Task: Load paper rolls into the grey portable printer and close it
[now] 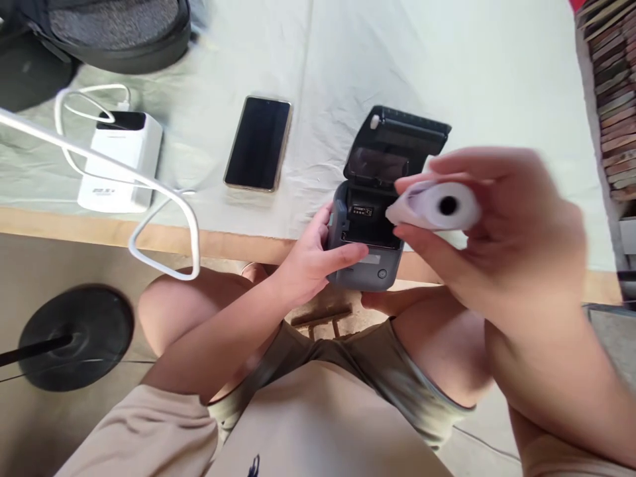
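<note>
Pale-covered surface point(338, 53), showing creases; reddish stack point(619, 109) standing beyond right edge, cut off; left hand point(315, 260) gripping grey device point(365, 228), near edge; right hand point(521, 232), blurred, pinching white roll point(428, 204).

Label point(362, 211) in printer point(371, 233), print point(104, 191) on powerbank point(124, 150): seemingly illegible.

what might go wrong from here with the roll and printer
The printer reaches past the table edge, so it might drop if the left grip slips. The roll, in the right grip, seems to have a loose end that could snag. The raised lid is close and may get knocked.
</note>
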A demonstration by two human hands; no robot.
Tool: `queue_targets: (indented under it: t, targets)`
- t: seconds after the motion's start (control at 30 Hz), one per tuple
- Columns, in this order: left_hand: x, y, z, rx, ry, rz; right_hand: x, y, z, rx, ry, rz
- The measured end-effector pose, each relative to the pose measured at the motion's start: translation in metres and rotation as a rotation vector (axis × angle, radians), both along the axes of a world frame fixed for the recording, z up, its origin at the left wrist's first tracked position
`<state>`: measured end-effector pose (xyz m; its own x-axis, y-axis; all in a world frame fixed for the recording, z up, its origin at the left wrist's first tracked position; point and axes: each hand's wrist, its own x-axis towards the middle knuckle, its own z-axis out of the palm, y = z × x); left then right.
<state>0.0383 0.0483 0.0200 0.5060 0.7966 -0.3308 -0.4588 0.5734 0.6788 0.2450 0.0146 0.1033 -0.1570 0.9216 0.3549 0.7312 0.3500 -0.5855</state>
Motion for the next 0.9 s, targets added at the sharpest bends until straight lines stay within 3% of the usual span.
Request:
queue_targets:
  t: [0.07,0.17,0.27,0.4,0.6,0.77,0.9]
  targets:
    - [0.001,0.001,0.0,0.0,0.008,-0.017,-0.004,0.01,0.004,0.031,-0.184,0.049]
    - [0.001,0.002,-0.002,0.03,0.017,-0.021,-0.004,0.02,0.0,0.102,-0.41,0.011]
    - [0.001,0.001,-0.005,0.075,0.025,-0.019,-0.001,0.022,-0.01,0.121,-0.499,0.008]
    - [0.0,0.001,-0.004,0.06,0.026,-0.041,0.0,0.02,-0.016,0.114,-0.408,0.062]
    - [0.002,0.002,-0.001,0.013,-0.009,-0.008,-0.008,0.001,-0.012,0.239,-0.213,0.103]
    - [0.003,0.002,0.0,0.032,-0.049,0.048,-0.014,-0.008,-0.025,0.315,-0.164,0.217]
    - [0.003,0.003,0.002,0.013,0.002,0.038,-0.011,-0.008,-0.024,0.273,-0.121,0.228]
